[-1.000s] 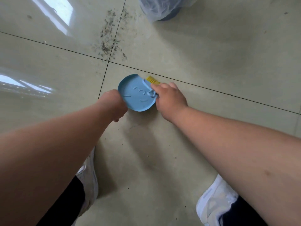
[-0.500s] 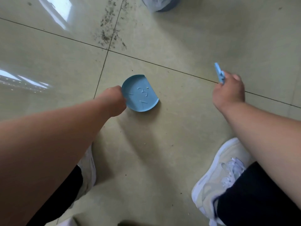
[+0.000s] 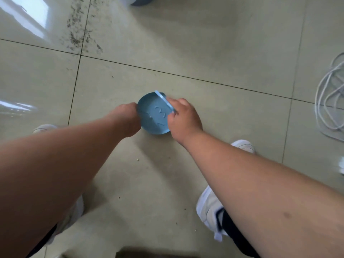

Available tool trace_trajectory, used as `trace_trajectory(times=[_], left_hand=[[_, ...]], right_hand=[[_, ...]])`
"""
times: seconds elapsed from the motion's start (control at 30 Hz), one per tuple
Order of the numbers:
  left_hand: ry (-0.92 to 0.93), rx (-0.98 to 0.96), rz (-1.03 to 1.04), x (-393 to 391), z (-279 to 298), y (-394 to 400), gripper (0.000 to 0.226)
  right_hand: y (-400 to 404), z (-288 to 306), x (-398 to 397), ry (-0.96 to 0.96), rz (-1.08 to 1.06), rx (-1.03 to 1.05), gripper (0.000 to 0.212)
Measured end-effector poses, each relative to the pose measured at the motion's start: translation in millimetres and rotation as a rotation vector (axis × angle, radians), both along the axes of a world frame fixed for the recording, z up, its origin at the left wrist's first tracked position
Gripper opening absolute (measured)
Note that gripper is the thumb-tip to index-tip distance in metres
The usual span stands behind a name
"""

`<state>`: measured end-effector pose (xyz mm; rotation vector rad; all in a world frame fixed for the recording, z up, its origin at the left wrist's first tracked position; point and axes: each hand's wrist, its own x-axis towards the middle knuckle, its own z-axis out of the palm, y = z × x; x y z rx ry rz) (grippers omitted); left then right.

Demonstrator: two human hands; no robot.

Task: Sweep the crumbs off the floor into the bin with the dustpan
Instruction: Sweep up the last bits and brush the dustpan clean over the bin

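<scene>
A small round blue dustpan [image 3: 152, 118] lies on the tiled floor in the middle of the view. My left hand [image 3: 128, 118] grips its left edge. My right hand [image 3: 183, 118] holds a small blue brush [image 3: 164, 102] against the dustpan's right side; its bristles are hidden. A patch of dark crumbs [image 3: 80, 32] is scattered along the tile joint at the upper left, well beyond the dustpan. The bin [image 3: 141, 0], lined with a clear bag, shows only its lower edge at the top of the frame.
My two white shoes [image 3: 210, 207] stand on the floor below my arms. A coil of white cable [image 3: 329, 101] lies at the right edge. A few stray specks dot the tile near my feet.
My right hand, which had lifted the brush away to the right, has come back against the dustpan. The dustpan and my left hand now sit farther from the crumbs and bin.
</scene>
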<state>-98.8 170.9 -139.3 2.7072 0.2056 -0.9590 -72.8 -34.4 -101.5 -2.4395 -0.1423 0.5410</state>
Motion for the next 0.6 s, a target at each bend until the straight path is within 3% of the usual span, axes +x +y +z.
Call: trace_trajectory(times=[0.17,0.33,0.43,0.6], left_hand=[[0.000,-0.021,-0.016,16.7,-2.8,-19.4,0.014],[-0.015,-0.058,-0.023,26.8,-6.3,-45.4,0.016],[-0.009,-0.054,-0.053,30.8,-5.9,-60.6,0.015],[0.006,-0.015,-0.126,33.3,0.6,-79.0,0.010]], right_hand=[[-94.7,3.9,73.7,-0.129,-0.293,-0.194,0.053],[-207.3,2.1,91.2,-0.053,-0.517,-0.454,0.039],[-211.2,-2.8,68.7,0.035,-0.454,-0.472,0.035],[-129.5,-8.4,16.0,0.077,-0.080,-0.302,0.056]])
